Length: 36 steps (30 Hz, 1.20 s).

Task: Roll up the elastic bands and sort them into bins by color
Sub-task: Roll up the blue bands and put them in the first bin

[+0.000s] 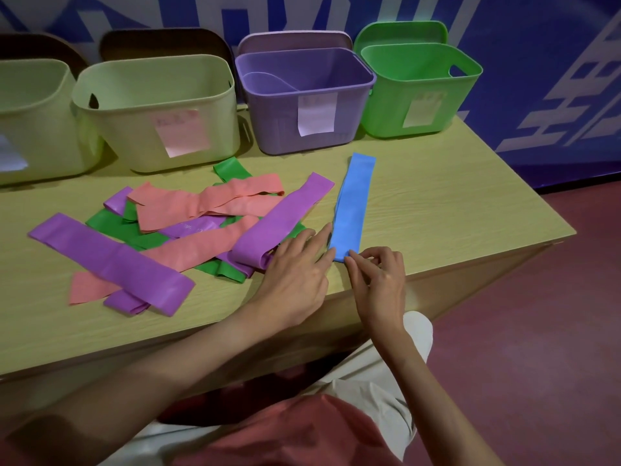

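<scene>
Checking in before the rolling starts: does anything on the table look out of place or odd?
Nothing looks damaged. The purple bin already holds something purple and curved; what it is I cannot tell. The blue band lies flat, unrolled, both hands at its near end.

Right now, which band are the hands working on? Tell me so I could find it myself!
Look at the wooden table with bins along the back. In front of the green bin, right of the messy pile, one band lies straight, alone. It is the only blue one, and the left hand and right hand meet at its near end.
</scene>
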{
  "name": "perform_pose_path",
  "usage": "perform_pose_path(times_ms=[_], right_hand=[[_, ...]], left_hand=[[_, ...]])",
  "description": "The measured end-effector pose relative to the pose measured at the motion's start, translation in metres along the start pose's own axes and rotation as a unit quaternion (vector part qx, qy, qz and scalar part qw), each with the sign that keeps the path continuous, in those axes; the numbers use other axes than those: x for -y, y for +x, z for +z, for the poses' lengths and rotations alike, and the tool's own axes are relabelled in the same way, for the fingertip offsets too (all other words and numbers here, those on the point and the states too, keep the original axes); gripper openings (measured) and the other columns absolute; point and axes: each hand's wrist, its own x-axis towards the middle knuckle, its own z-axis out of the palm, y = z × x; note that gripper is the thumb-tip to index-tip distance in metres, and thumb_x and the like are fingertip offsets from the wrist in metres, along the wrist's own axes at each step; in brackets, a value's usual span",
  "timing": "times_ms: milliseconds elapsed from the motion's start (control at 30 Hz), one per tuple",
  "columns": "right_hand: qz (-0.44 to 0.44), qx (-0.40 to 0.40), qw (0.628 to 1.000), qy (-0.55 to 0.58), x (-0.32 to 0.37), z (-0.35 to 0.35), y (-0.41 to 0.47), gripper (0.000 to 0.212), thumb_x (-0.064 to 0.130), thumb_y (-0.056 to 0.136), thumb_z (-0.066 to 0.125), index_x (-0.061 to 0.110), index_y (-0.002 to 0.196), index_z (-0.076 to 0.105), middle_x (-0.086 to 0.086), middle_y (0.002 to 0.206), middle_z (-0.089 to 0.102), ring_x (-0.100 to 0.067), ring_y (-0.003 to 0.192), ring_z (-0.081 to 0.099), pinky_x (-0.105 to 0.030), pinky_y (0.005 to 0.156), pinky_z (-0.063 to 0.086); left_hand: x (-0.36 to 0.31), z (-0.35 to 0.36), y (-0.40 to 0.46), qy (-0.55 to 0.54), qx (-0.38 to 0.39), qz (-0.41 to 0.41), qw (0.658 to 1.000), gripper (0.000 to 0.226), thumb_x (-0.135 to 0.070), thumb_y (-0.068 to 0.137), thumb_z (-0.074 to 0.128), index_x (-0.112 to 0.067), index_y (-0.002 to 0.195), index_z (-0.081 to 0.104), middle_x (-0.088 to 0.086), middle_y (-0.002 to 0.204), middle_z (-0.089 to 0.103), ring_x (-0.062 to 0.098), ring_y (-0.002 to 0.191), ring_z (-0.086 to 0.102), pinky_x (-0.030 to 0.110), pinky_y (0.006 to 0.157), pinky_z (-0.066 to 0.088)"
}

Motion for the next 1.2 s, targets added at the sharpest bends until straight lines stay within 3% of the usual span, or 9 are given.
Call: perform_pose_path(times_ms=[167, 333, 433, 600, 667, 767, 900, 1067, 1200], right_hand=[[0.057, -0.016, 0.998, 0.037, 0.007, 0.004, 0.004, 0.012, 0.012, 0.087, 0.071, 0.008, 0.098, 0.071, -0.006, 0.098, 0.057, -0.015, 0.091, 0.045, -0.034, 0.069, 0.049], [-0.024, 0.026, 0.998, 0.055, 0.003, -0.003, 0.008, 0.002, 0.007, 0.088, 0.069, 0.007, 0.088, 0.067, -0.002, 0.086, 0.062, -0.021, 0.080, 0.050, -0.029, 0.071, 0.041], [-0.059, 0.035, 0.997, 0.038, -0.003, -0.007, 0.008, 0.010, 0.010, 0.084, 0.073, 0.005, 0.093, 0.070, -0.005, 0.090, 0.064, -0.021, 0.085, 0.051, -0.024, 0.075, 0.040], [-0.056, 0.051, 0.997, 0.024, -0.009, -0.005, 0.016, 0.012, 0.006, 0.084, 0.073, 0.005, 0.096, 0.071, -0.006, 0.089, 0.062, -0.024, 0.085, 0.051, -0.025, 0.074, 0.040], [-0.055, 0.053, 0.997, 0.027, -0.010, -0.003, 0.019, 0.008, 0.006, 0.087, 0.069, 0.006, 0.094, 0.072, -0.006, 0.085, 0.060, -0.025, 0.083, 0.051, -0.023, 0.074, 0.037], [-0.055, 0.060, 0.996, 0.023, -0.012, -0.002, 0.020, 0.010, 0.011, 0.090, 0.064, 0.007, 0.094, 0.072, -0.006, 0.083, 0.058, -0.025, 0.080, 0.050, -0.026, 0.072, 0.037], [-0.053, 0.065, 0.996, 0.019, -0.014, 0.000, 0.020, 0.022, 0.022, 0.094, 0.054, 0.008, 0.094, 0.070, -0.005, 0.085, 0.056, -0.023, 0.080, 0.048, -0.025, 0.069, 0.036], [-0.022, 0.092, 0.994, 0.052, -0.006, -0.005, 0.026, 0.027, 0.026, 0.096, 0.042, 0.006, 0.094, 0.059, -0.007, 0.092, 0.056, -0.023, 0.084, 0.046, -0.024, 0.074, 0.033], [-0.036, 0.074, 0.988, 0.132, 0.020, -0.027, 0.031, 0.024, 0.025, 0.098, 0.043, 0.006, 0.099, 0.058, -0.003, 0.095, 0.058, -0.017, 0.087, 0.047, -0.029, 0.078, 0.039]], left_hand=[[-0.001, 0.001, 0.001, 0.027, 0.005, 0.000, 1.000, 0.061, -0.034, 0.084, 0.021, -0.020, 0.135, 0.052, 0.006, 0.158, 0.021, 0.029, 0.139, 0.029, 0.045, 0.109, 0.029], [-0.001, 0.004, 0.001, 0.062, 0.018, 0.006, 0.998, 0.057, -0.033, 0.088, 0.033, -0.021, 0.143, 0.039, 0.006, 0.161, 0.000, 0.031, 0.146, 0.007, 0.050, 0.116, 0.015], [0.002, 0.006, 0.001, 0.068, 0.020, 0.000, 0.997, 0.059, -0.034, 0.089, 0.039, -0.022, 0.146, 0.033, 0.006, 0.161, -0.003, 0.032, 0.147, 0.005, 0.052, 0.115, 0.016], [0.006, 0.005, 0.013, 0.018, -0.006, -0.008, 1.000, 0.056, -0.035, 0.086, 0.024, -0.022, 0.133, 0.051, 0.007, 0.158, 0.019, 0.031, 0.142, 0.023, 0.051, 0.111, 0.027], [0.007, 0.007, 0.019, -0.031, -0.039, -0.002, 0.999, 0.047, -0.032, 0.087, 0.031, -0.019, 0.121, 0.061, 0.009, 0.148, 0.039, 0.030, 0.134, 0.036, 0.048, 0.107, 0.034], [0.009, 0.011, 0.027, -0.116, -0.102, 0.006, 0.988, 0.021, -0.022, 0.084, 0.056, -0.011, 0.099, 0.066, 0.006, 0.113, 0.059, 0.027, 0.105, 0.052, 0.045, 0.085, 0.047], [0.012, 0.013, 0.038, -0.164, -0.080, 0.013, 0.983, 0.012, -0.019, 0.085, 0.068, -0.010, 0.091, 0.063, 0.003, 0.091, 0.060, 0.023, 0.091, 0.051, 0.043, 0.075, 0.048], [0.013, 0.003, 0.043, -0.174, -0.089, 0.026, 0.980, 0.010, -0.018, 0.091, 0.060, -0.009, 0.094, 0.062, 0.005, 0.091, 0.060, 0.023, 0.090, 0.049, 0.044, 0.075, 0.046], [0.013, -0.026, 0.027, -0.237, -0.129, 0.006, 0.963, 0.010, -0.016, 0.093, 0.057, -0.009, 0.099, 0.062, 0.001, 0.095, 0.061, 0.014, 0.090, 0.047, 0.027, 0.077, 0.040]])
